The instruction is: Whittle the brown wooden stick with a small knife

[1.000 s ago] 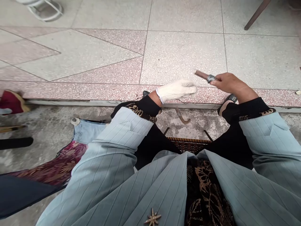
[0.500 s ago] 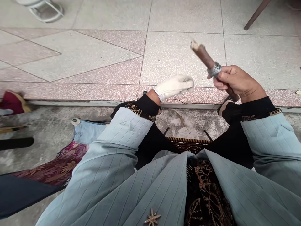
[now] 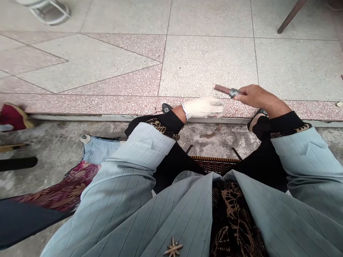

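My right hand [image 3: 253, 96], bare, is closed around a short brown stick [image 3: 222, 88] with silvery wire [image 3: 234, 93] wound in a thick coil about it. The stick's free end points left, over the pale tiles. Close by on the left, my left hand [image 3: 205, 107] wears a white knitted glove, fingers curled together. Whatever those fingers grip is hidden. Below the glove, over the rough concrete, shows a curved brown piece [image 3: 210, 134], like a bent twig; whether it hangs or lies there I cannot tell.
A step edge [image 3: 120, 117] divides the tiled floor from the concrete. A woven seat [image 3: 214, 165] shows between the knees. Left are a patterned cloth [image 3: 77, 182] and a red shoe [image 3: 13, 117]. A thin leg [image 3: 292, 16] stands at upper right, a white stool [image 3: 52, 12] at upper left.
My right hand has turned over and moved slightly left, swinging the wire-wrapped stick lower and nearly level. The curved brown piece has turned. My gloved hand has shifted slightly right and down.
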`<move>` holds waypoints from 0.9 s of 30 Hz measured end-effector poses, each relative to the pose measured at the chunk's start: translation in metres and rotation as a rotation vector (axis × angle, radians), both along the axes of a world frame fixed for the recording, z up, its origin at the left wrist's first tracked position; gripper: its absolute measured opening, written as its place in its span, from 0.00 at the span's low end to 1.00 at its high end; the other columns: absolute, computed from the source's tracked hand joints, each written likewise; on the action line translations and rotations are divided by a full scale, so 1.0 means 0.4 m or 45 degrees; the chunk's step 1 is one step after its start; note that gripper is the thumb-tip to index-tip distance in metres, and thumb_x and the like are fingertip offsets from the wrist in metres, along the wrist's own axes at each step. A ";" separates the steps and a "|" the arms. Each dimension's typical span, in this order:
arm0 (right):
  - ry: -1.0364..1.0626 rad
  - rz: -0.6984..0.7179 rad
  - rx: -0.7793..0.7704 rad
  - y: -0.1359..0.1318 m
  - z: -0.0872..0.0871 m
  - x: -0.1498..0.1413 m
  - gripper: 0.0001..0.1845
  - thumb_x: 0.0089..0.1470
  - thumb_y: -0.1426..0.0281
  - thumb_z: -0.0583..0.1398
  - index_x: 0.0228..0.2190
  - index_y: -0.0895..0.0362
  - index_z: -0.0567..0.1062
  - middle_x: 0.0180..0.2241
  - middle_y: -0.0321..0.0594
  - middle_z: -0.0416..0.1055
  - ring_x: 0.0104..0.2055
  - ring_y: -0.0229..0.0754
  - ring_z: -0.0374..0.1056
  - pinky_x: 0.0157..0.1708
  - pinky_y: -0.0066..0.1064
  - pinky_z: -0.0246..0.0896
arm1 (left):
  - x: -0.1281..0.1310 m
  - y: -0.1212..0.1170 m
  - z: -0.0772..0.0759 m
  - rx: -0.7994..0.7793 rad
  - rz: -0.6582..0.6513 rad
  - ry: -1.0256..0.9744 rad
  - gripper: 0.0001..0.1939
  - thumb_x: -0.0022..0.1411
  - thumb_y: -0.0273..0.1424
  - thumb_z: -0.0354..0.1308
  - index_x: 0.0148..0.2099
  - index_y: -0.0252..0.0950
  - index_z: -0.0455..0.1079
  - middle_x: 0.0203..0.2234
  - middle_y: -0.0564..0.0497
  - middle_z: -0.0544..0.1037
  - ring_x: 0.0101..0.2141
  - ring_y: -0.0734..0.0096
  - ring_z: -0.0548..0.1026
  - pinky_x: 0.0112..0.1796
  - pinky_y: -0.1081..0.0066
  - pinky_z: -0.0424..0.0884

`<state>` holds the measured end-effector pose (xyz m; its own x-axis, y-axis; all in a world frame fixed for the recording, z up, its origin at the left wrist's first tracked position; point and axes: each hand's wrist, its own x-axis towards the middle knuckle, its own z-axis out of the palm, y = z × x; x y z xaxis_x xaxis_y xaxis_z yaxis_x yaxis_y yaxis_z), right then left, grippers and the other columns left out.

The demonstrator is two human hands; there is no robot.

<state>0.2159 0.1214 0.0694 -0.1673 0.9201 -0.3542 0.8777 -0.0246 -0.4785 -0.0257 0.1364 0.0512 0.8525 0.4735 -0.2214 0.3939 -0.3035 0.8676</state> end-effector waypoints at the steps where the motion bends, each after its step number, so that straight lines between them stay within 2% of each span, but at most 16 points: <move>1: -0.069 0.100 -0.070 0.000 -0.002 0.000 0.16 0.52 0.56 0.64 0.29 0.57 0.78 0.25 0.41 0.69 0.29 0.42 0.63 0.29 0.35 0.52 | -0.001 0.001 0.000 0.026 -0.031 0.009 0.16 0.65 0.38 0.52 0.31 0.32 0.70 0.23 0.52 0.70 0.22 0.79 0.63 0.25 0.75 0.57; 3: -0.099 0.329 -0.265 -0.003 0.001 -0.002 0.15 0.50 0.56 0.64 0.30 0.55 0.80 0.26 0.41 0.72 0.31 0.43 0.65 0.31 0.35 0.54 | -0.004 0.004 -0.003 0.027 -0.098 0.010 0.16 0.64 0.38 0.53 0.30 0.33 0.71 0.22 0.52 0.71 0.23 0.78 0.64 0.26 0.75 0.58; 5: -0.014 0.548 -0.472 -0.010 0.012 -0.003 0.16 0.49 0.54 0.65 0.31 0.54 0.81 0.26 0.39 0.72 0.30 0.42 0.64 0.31 0.34 0.55 | -0.007 0.005 -0.006 -0.041 -0.142 -0.005 0.16 0.64 0.38 0.55 0.29 0.33 0.70 0.23 0.52 0.72 0.24 0.77 0.66 0.28 0.74 0.60; 8: 0.246 0.704 -0.661 -0.028 0.038 -0.002 0.17 0.49 0.52 0.65 0.32 0.54 0.80 0.24 0.35 0.70 0.27 0.38 0.62 0.28 0.31 0.55 | -0.012 0.004 -0.011 -0.208 -0.090 -0.092 0.14 0.63 0.38 0.57 0.31 0.33 0.70 0.23 0.52 0.71 0.23 0.78 0.66 0.26 0.75 0.60; 11: 0.640 0.535 -0.574 -0.047 0.065 -0.001 0.18 0.51 0.53 0.65 0.33 0.54 0.78 0.22 0.32 0.66 0.23 0.34 0.57 0.24 0.28 0.52 | -0.014 0.003 -0.011 -0.335 0.049 -0.274 0.14 0.66 0.39 0.55 0.35 0.32 0.70 0.20 0.54 0.68 0.19 0.80 0.62 0.22 0.76 0.59; 14: 1.143 0.211 -0.303 -0.055 0.076 -0.007 0.22 0.56 0.49 0.61 0.36 0.57 0.74 0.19 0.29 0.58 0.18 0.30 0.49 0.19 0.27 0.46 | -0.009 -0.001 -0.002 -0.373 0.194 -0.421 0.18 0.70 0.41 0.50 0.36 0.31 0.70 0.18 0.54 0.66 0.19 0.80 0.62 0.23 0.77 0.61; 16: 1.345 0.013 -0.134 -0.050 0.070 -0.017 0.25 0.57 0.47 0.59 0.36 0.58 0.72 0.18 0.28 0.55 0.17 0.30 0.46 0.17 0.27 0.43 | -0.003 -0.004 0.003 -0.371 0.202 -0.410 0.19 0.70 0.42 0.51 0.34 0.32 0.69 0.19 0.54 0.65 0.20 0.81 0.63 0.24 0.78 0.62; 17: 1.365 -0.076 -0.076 -0.045 0.063 -0.023 0.25 0.57 0.47 0.59 0.35 0.58 0.72 0.18 0.29 0.55 0.17 0.30 0.46 0.17 0.27 0.43 | 0.000 -0.007 0.004 -0.369 0.176 -0.379 0.18 0.70 0.41 0.51 0.34 0.32 0.69 0.19 0.54 0.65 0.20 0.81 0.63 0.24 0.78 0.63; 20: 1.168 -0.293 0.030 -0.028 0.035 -0.032 0.23 0.57 0.48 0.60 0.32 0.57 0.71 0.19 0.31 0.57 0.18 0.31 0.50 0.17 0.27 0.46 | 0.007 -0.011 0.000 -0.317 0.105 -0.275 0.18 0.70 0.39 0.49 0.34 0.32 0.69 0.20 0.54 0.66 0.21 0.81 0.63 0.24 0.78 0.62; 22: 0.956 -0.353 0.085 -0.017 0.015 -0.028 0.24 0.58 0.47 0.58 0.32 0.57 0.72 0.19 0.33 0.58 0.18 0.32 0.52 0.18 0.28 0.48 | 0.008 -0.010 -0.006 -0.254 0.088 -0.236 0.17 0.70 0.38 0.49 0.35 0.32 0.70 0.21 0.53 0.66 0.21 0.81 0.62 0.24 0.78 0.61; 25: 0.546 -0.325 0.147 -0.003 -0.004 -0.012 0.25 0.57 0.47 0.58 0.32 0.57 0.74 0.21 0.36 0.62 0.21 0.35 0.57 0.21 0.31 0.51 | 0.008 -0.007 -0.015 -0.164 0.056 -0.201 0.14 0.69 0.37 0.49 0.39 0.32 0.71 0.23 0.53 0.68 0.21 0.80 0.63 0.25 0.77 0.61; 27: 0.234 -0.236 0.152 0.004 -0.009 -0.001 0.24 0.56 0.48 0.59 0.31 0.57 0.75 0.22 0.40 0.65 0.24 0.39 0.60 0.23 0.33 0.52 | 0.008 -0.006 -0.016 -0.070 0.017 -0.138 0.13 0.67 0.36 0.49 0.40 0.33 0.71 0.25 0.53 0.69 0.23 0.79 0.64 0.27 0.76 0.61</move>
